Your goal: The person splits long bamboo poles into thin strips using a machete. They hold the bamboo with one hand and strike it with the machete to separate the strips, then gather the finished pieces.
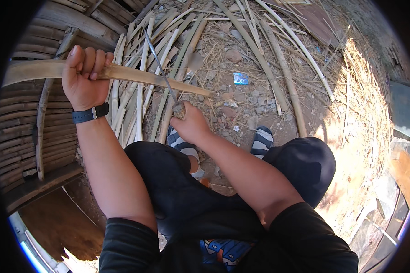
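"Above the littered ground [316, 107], what is the left hand [83, 82] doing?"

"It's curled tightly around a flat bamboo strip [141, 76], fingers wrapped over it. There's a dark watch [91, 113] on that wrist."

"Where does the strip run?"

"Right across the front of the body, from the left rim of the view, through the fist, to a free end above the ground, just beyond the right hand [192, 123]."

"And that hand?"

"Closed on the handle of a long, thin blade [156, 55]. The blade points up and away to the left, crossing the strip near its free end. I can't tell whether the cutting edge touches it."

"What lies around?"

"A heap of split bamboo pieces [140, 107] beyond the knees, a round pole [287, 73] farther right, and a small blue wrapper [241, 78] between them. A slatted wall [18, 109] stands at the left, and two striped sandals [262, 142] show on the feet below."
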### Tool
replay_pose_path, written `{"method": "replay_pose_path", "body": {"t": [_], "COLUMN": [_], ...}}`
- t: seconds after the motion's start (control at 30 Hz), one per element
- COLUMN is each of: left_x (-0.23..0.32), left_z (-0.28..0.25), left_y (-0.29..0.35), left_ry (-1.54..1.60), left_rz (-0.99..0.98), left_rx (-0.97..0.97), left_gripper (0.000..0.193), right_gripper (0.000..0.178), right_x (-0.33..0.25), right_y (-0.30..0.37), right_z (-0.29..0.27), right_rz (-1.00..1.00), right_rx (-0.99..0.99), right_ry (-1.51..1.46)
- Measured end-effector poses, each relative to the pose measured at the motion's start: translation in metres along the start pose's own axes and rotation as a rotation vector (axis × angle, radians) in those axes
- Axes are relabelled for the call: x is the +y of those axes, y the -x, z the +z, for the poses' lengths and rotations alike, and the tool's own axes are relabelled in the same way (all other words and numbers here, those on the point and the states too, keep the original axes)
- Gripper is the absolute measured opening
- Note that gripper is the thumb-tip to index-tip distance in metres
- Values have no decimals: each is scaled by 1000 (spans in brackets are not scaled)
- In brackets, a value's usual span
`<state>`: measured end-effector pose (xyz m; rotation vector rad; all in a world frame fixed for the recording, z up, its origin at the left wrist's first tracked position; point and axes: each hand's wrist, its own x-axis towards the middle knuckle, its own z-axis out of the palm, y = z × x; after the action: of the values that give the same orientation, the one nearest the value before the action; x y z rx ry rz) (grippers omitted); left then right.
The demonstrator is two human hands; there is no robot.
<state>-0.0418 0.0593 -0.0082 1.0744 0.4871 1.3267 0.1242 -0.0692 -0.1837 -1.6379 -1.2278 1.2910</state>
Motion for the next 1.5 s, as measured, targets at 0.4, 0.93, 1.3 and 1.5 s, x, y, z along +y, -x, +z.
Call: {"method": "replay_pose_path", "body": {"t": [0.4,0.93,1.3,1.5], "left_x": [-8,-5,-6,-5], "left_z": [25,9,-10,3], "left_y": [-6,-1,-5,-2], "left_ry": [-45,-85,-85,-128], "left_rz": [34,78,109,135], "left_rx": [78,219,357,404], "left_gripper": [40,46,42,41], "right_gripper": [46,47,42,48], "right_x": [99,54,186,76], "right_y": [-5,-10,-27,1], "right_z": [-6,-16,-2,6], "right_rz": [285,97,470,148], "right_rx": [112,-11,-3,3], "right_ry": [26,83,42,92]}}
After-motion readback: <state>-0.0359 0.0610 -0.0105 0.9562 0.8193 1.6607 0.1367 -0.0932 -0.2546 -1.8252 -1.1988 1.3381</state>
